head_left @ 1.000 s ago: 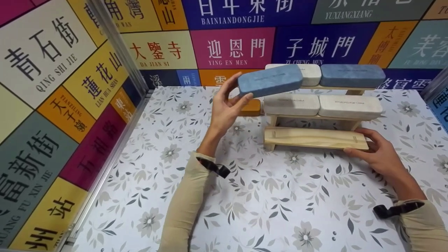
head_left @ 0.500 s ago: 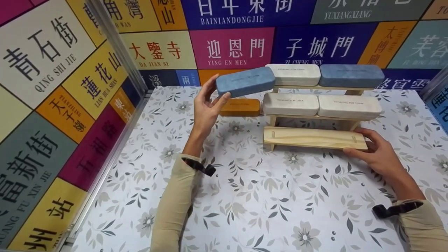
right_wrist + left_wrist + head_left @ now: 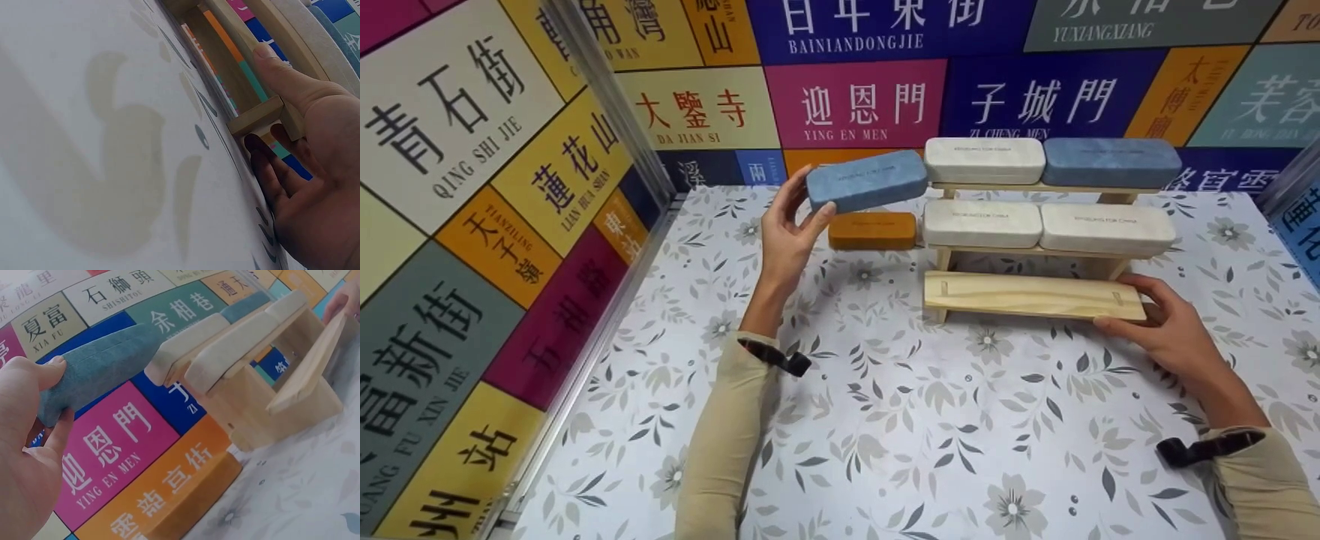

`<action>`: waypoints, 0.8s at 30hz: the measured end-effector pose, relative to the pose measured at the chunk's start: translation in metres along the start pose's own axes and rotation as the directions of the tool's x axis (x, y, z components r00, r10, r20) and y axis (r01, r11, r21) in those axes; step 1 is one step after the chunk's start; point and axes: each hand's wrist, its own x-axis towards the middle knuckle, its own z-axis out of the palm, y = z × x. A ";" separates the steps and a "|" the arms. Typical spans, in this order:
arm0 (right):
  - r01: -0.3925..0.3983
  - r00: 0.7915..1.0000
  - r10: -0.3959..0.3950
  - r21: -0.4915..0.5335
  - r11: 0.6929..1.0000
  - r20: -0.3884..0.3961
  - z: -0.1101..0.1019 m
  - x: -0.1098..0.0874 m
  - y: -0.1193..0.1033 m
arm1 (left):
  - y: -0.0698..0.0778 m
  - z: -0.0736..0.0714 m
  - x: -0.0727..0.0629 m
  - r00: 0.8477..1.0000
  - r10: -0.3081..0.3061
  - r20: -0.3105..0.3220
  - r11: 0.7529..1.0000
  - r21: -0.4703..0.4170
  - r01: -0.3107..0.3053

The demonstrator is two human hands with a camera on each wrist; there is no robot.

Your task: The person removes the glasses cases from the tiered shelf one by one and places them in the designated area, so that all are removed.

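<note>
My left hand (image 3: pixel 789 238) pinches the left end of a blue glasses case (image 3: pixel 867 181), thumb on one side and fingers on the other. The case is raised in the air, slightly tilted, above an orange glasses case (image 3: pixel 872 230) on the table. My right hand (image 3: pixel 1174 330) grips the right end of the lowest step of a three-step wooden display stand (image 3: pixel 1035 295); its thumb (image 3: pixel 267 53) lies on the wood. That step is bare. On the middle step sit two white glasses cases (image 3: pixel 982 223), and the top step bears a white case (image 3: pixel 985 160) and another blue case (image 3: pixel 1112 162).
The table (image 3: pixel 930 435) has a cloth printed with grey flowers and leaves. Panels with large printed characters (image 3: pixel 855 103) stand behind it and along the left side, joined by a metal frame post (image 3: pixel 619 97).
My left hand has carried the blue glasses case leftward and a little down, away from the top step's white case, uncovering that case and the orange one. My right hand keeps its place.
</note>
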 end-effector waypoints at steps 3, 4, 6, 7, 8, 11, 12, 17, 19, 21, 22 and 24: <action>-0.002 1.000 0.002 -0.006 1.000 0.000 0.000 0.000 0.000 | -0.003 -0.002 0.000 1.000 -0.018 -0.004 1.000 -0.001 0.018; -0.003 1.000 0.003 -0.007 1.000 0.000 0.000 0.000 0.000 | -0.004 -0.002 0.000 1.000 -0.025 -0.004 1.000 -0.003 0.025; -0.013 1.000 0.013 -0.006 1.000 -0.004 0.000 0.000 0.000 | -0.006 -0.003 0.000 0.999 -0.041 -0.005 0.999 -0.014 0.041; -0.013 1.000 0.013 -0.008 1.000 -0.005 0.000 0.000 0.000 | -0.007 -0.004 0.000 0.999 -0.051 -0.007 0.999 -0.018 0.051; -0.014 1.000 0.014 -0.009 1.000 -0.005 0.000 0.000 0.000 | -0.009 -0.005 0.000 0.998 -0.058 -0.009 0.998 -0.021 0.058; -0.016 1.000 0.016 -0.011 1.000 -0.006 0.000 0.000 0.000 | -0.013 -0.008 0.000 0.997 -0.079 -0.019 0.996 -0.030 0.078; -0.015 1.000 0.015 -0.011 1.000 -0.006 0.000 0.000 0.000 | -0.014 -0.010 0.000 0.996 -0.085 -0.024 0.996 -0.032 0.084; -0.018 1.000 0.018 -0.016 1.000 -0.003 0.000 0.000 0.000 | -0.021 -0.018 -0.001 0.992 -0.115 -0.043 0.992 -0.048 0.113; -0.015 1.000 0.015 -0.013 1.000 -0.002 0.000 0.000 0.000 | -0.023 -0.022 -0.001 0.991 -0.122 -0.048 0.992 -0.042 0.120; -0.010 1.000 0.010 -0.006 1.000 -0.001 0.001 0.000 0.000 | -0.026 -0.026 -0.002 0.990 -0.127 -0.055 0.992 -0.035 0.125; -0.007 1.000 0.007 -0.004 1.000 -0.001 0.001 0.000 0.000 | -0.027 -0.028 -0.002 0.990 -0.127 -0.060 0.992 -0.032 0.126; -0.001 1.000 0.001 0.004 1.000 0.001 0.002 0.000 0.000 | -0.030 -0.033 -0.002 0.989 -0.131 -0.074 0.991 -0.024 0.130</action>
